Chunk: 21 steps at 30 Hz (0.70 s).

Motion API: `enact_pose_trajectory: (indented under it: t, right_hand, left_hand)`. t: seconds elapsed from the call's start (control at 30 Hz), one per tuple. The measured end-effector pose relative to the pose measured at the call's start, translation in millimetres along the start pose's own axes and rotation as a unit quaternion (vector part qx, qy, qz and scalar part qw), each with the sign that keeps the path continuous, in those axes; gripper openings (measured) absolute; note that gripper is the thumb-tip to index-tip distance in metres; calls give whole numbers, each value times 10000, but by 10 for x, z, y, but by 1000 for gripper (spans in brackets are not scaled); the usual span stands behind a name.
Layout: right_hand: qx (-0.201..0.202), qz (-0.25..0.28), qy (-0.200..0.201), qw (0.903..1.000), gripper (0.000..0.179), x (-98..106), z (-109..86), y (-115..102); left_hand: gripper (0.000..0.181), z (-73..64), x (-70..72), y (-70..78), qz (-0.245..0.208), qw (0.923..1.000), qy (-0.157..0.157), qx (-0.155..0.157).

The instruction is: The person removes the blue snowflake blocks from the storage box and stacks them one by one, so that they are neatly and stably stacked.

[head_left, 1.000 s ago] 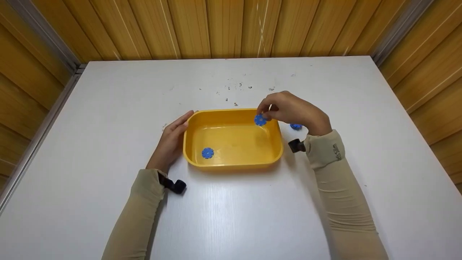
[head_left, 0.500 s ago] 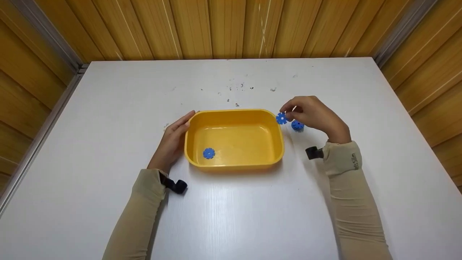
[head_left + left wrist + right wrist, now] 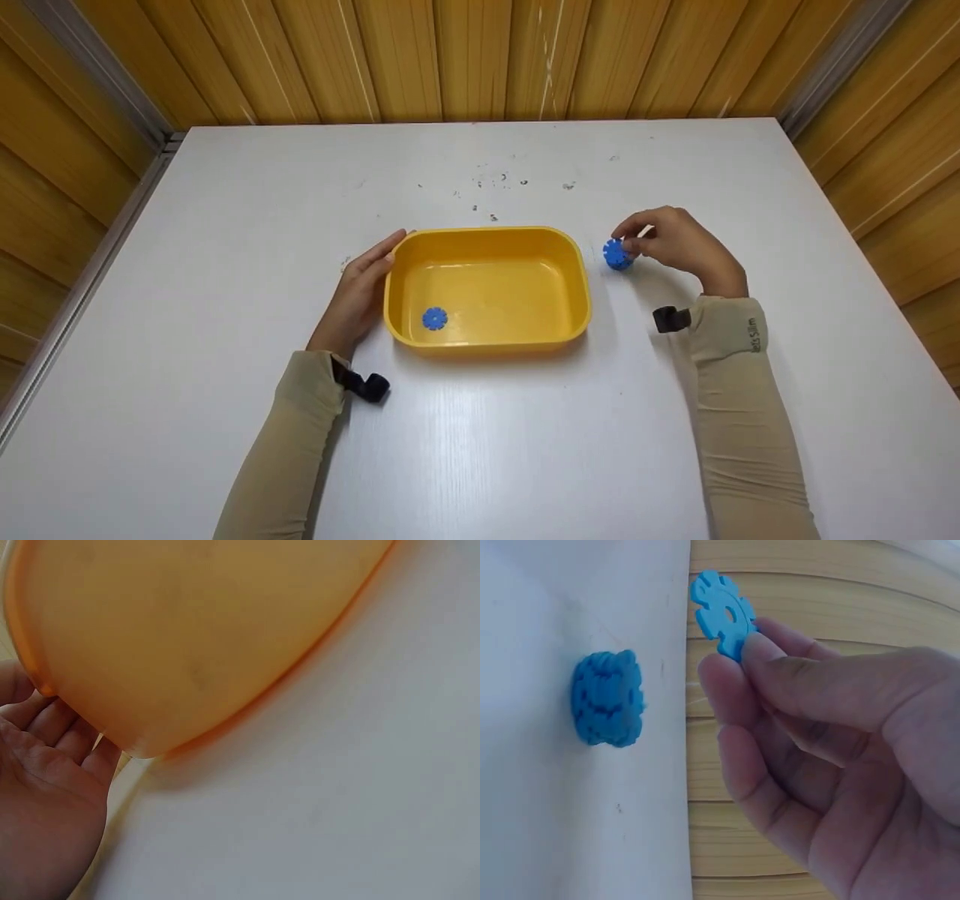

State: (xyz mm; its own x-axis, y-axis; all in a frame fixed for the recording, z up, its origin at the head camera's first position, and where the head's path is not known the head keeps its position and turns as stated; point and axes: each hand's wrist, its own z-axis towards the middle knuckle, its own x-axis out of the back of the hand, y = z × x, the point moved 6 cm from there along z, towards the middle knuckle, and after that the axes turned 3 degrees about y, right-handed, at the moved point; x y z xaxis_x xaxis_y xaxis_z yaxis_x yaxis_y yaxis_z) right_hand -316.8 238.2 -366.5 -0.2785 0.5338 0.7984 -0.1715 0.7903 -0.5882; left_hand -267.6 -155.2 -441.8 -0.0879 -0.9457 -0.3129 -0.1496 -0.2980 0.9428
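A yellow plastic tub [image 3: 487,341] stands mid-table, with one blue notched interlocking disc [image 3: 435,319] lying flat near its front left corner. My left hand [image 3: 358,289] holds the tub's left end, its thumb by the rim and fingers round the far corner; the left wrist view shows the fingers partly hidden by the tub wall [image 3: 187,652]. Thumb and fingertips of my right hand [image 3: 671,244] pinch another blue interlocking disc [image 3: 724,609] by its edge. In the right wrist view a short stack of the same discs [image 3: 607,697] stands apart from that held disc.
The white table [image 3: 525,450] carries small dark marks [image 3: 495,184] behind the tub. Yellow wood-look panels [image 3: 465,60] rise at the back and both sides. A black wrist camera [image 3: 367,386] sits on the left sleeve, another camera [image 3: 670,319] on the right.
My right hand, pinching the blue disc, has moved right from over the tub's far right corner to over the stack. The left hand and the tub have stayed put.
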Motion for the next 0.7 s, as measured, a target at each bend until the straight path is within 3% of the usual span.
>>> enact_pose_trajectory:
  t: [0.4,0.7]
  right_hand:
    - [-276,112,9,9996,24,-22,52,224]
    - [-446,124,-9,9989,25,-33,66,301]
  left_hand:
    - [48,-17,2,2,176,9998,30,38]
    - [49,-8,-4,-1,53,9999,-94,-5]
